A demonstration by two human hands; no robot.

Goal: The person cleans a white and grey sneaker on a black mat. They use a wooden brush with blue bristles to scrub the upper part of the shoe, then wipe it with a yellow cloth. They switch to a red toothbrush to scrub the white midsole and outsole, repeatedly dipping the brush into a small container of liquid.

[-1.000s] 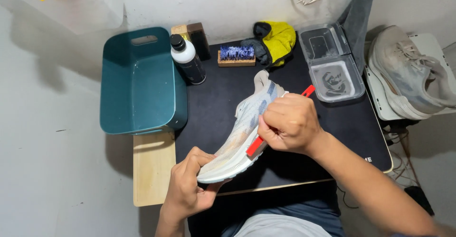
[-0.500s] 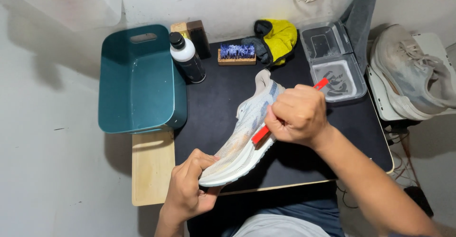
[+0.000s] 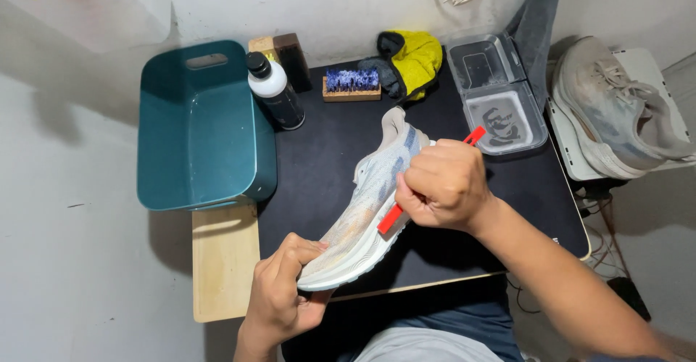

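A pale sneaker [image 3: 368, 196] with faint blue and orange tints lies tilted over the black mat [image 3: 326, 148], toe toward me. My left hand [image 3: 281, 297] grips its toe end at the near table edge. My right hand [image 3: 442, 184] is closed around a thin red tool [image 3: 390, 218], whose lower end presses against the shoe's side near the sole. The tool's upper tip [image 3: 475, 136] sticks out above my knuckles. My fist hides the shoe's right side.
A teal plastic basin [image 3: 203, 130] sits left of the mat, a white bottle with a black cap [image 3: 274, 90] beside it. At the back are a blue-bristled wooden brush [image 3: 351, 84], a yellow cloth [image 3: 415, 59] and a clear tray [image 3: 500, 101]. A second sneaker [image 3: 616, 108] rests at right.
My right hand and the red tool slid up along the shoe's side and then back down a little. My left hand kept hold of the toe.
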